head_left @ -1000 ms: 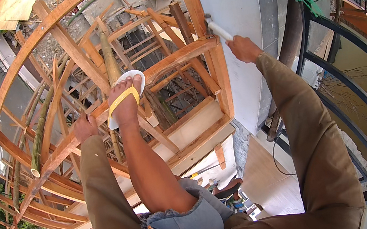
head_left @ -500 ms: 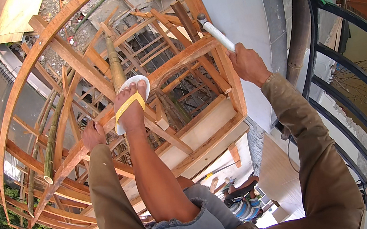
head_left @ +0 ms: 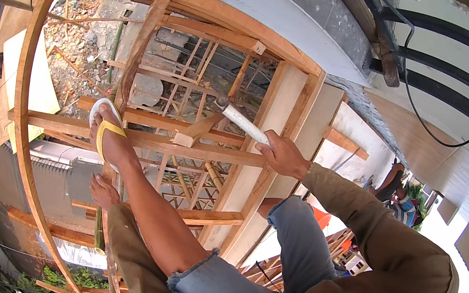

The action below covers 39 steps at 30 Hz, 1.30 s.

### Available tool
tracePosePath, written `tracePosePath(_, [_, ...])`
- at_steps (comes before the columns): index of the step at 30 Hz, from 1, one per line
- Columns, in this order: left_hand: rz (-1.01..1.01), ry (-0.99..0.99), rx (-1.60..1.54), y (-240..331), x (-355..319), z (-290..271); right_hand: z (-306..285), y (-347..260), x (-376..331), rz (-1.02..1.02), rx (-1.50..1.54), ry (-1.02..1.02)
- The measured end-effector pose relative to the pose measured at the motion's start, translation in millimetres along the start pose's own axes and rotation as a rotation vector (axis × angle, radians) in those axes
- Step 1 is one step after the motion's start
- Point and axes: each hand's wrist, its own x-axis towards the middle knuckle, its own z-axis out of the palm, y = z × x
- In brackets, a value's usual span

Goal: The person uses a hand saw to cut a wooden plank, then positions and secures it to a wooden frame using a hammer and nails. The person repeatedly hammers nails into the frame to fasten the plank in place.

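My right hand (head_left: pixel 285 155) is closed around the white handle of a hammer (head_left: pixel 244 124). Its dark head points up and left, over the open timber frame. My left hand (head_left: pixel 105 191) grips a wooden beam (head_left: pixel 139 51) beside my foot; part of its fingers is hard to make out. My bare foot, in a white flip-flop with a yellow strap (head_left: pixel 107 130), stands on the frame just above that hand. A crossing beam (head_left: pixel 204 149) runs from near the foot toward my right hand, with a short wood block (head_left: pixel 183 139) on it.
Through the gaps, rubble (head_left: pixel 74 43) and lower framing show far below. Curved timber (head_left: pixel 29 179) arcs along the left. A dark metal railing (head_left: pixel 450 75) and a hanging cable (head_left: pixel 420 117) are at right. Another person (head_left: pixel 399 197) is lower right, beyond a pale panel.
My view has swung, and my right hand with the hammer now appears lower and more central. My left hand and foot appear further left. Both knees now show.
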Motion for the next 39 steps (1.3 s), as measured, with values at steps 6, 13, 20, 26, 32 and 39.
tracePosePath(6, [-0.1, -0.02, -0.575, 67, -53, -30, -78, 181, -40, 0.4, -0.053, 0.211])
tracePosePath(13, [-0.037, -0.119, -0.799, 67, -90, -35, -122, 228, -84, 0.481, 0.559, 0.334])
tracePosePath(20, [-0.034, -0.53, -0.03, -79, -344, -252, -64, 155, -314, 0.292, 0.328, 0.553])
tracePosePath(26, [-0.215, -0.607, -0.099, -138, -434, -382, -31, 176, -471, 0.365, 0.577, 0.357])
tracePosePath(32, [-0.151, -0.512, -0.178, -40, -442, -417, 20, 267, -553, 0.777, 0.648, 0.056])
tracePosePath(39, [-0.312, -0.48, -0.205, -124, -527, -441, 67, 368, -663, 1.073, 0.594, -0.205])
